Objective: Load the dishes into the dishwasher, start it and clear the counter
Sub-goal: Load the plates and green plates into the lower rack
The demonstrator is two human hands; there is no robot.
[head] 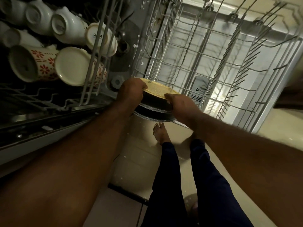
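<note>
As the stack of dark round dishes hangs over the near corner of the lower rack, a drop is the main risk.
Left hand grips the stack's left rim and right hand its right rim. The stack is tilted, above the floor and a bare foot. If loosely nested, the dishes could slide apart, and lowered together they may snag the tines. Mugs fill the upper rack.

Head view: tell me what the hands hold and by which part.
A stack of dark dishes: the left hand grips its left rim, the right hand grips its right rim.
</note>
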